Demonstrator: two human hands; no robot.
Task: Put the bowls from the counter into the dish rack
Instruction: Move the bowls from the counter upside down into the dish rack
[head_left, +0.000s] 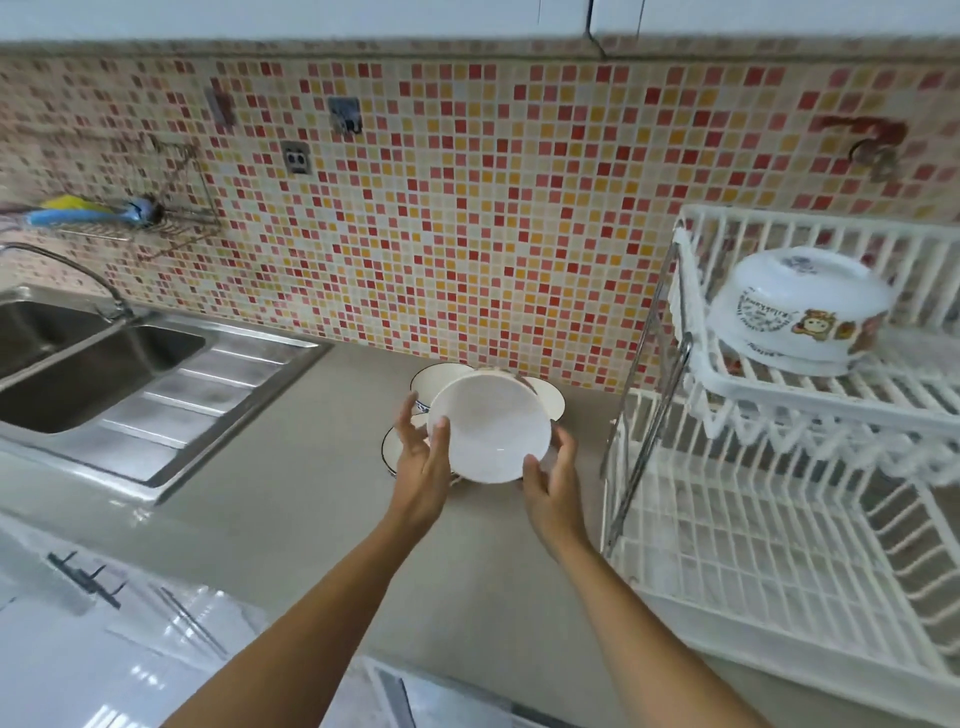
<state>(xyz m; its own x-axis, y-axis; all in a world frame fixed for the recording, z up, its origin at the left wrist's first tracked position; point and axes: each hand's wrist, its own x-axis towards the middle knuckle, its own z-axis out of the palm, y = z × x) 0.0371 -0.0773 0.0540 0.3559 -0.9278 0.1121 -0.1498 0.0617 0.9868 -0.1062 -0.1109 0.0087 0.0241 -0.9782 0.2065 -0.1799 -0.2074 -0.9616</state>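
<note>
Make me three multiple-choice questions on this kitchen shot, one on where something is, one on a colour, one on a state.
1. Where is the cartoon-print bowl?
A. rack's upper tier
B. sink
C. counter

2. What colour is the dish rack?
A. black
B. white
C. green

3. How is the white bowl held?
A. left hand only
B. resting on the counter, untouched
C. between both hands

Answers:
1 A, it sits upside down on the upper shelf.
2 B, its bars are white.
3 C, the left hand and right hand grip opposite sides of its rim, above the other bowls on the counter.
</note>
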